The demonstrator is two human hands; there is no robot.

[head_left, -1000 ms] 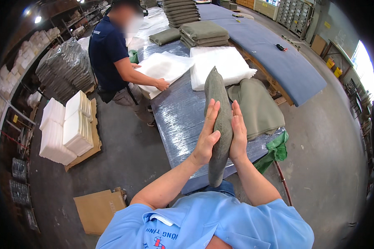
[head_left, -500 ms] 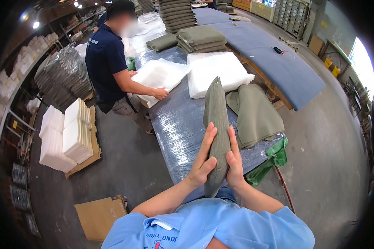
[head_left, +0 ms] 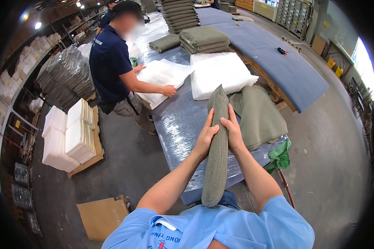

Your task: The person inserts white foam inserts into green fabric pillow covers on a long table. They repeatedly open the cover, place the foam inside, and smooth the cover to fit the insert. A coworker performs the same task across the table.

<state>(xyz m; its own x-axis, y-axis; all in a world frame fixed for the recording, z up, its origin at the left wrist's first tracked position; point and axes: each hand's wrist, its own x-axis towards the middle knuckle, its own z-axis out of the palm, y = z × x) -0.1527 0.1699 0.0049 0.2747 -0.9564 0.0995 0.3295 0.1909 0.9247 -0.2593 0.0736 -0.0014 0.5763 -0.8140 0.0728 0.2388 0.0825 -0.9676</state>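
Observation:
A grey-green fabric cushion (head_left: 217, 166) stands on its narrow edge in front of my chest, pointing away from me. My left hand (head_left: 206, 136) presses on its left side and my right hand (head_left: 233, 132) on its right side, thumbs toward the top edge. Its broad faces are mostly hidden from this angle. Beyond my right hand, folded grey-green fabric covers (head_left: 262, 120) lie on the table (head_left: 174, 124), which is wrapped in shiny clear film. A stack of white sheets (head_left: 220, 74) sits just past the cushion's far tip.
A co-worker (head_left: 112, 62) at the table's left side handles a white sheet (head_left: 164, 76). Farther back are stacked cushions (head_left: 203, 39). A blue-grey table (head_left: 278, 62) runs along the right. White blocks (head_left: 70, 137) and cardboard (head_left: 104, 218) rest on the left floor; green plastic (head_left: 279, 157) hangs at the near corner.
The cushion has tilted, so its near end shows longer and lower edge-on. Both hands have moved farther from my body along it, and the right thumb has shifted onto its top edge.

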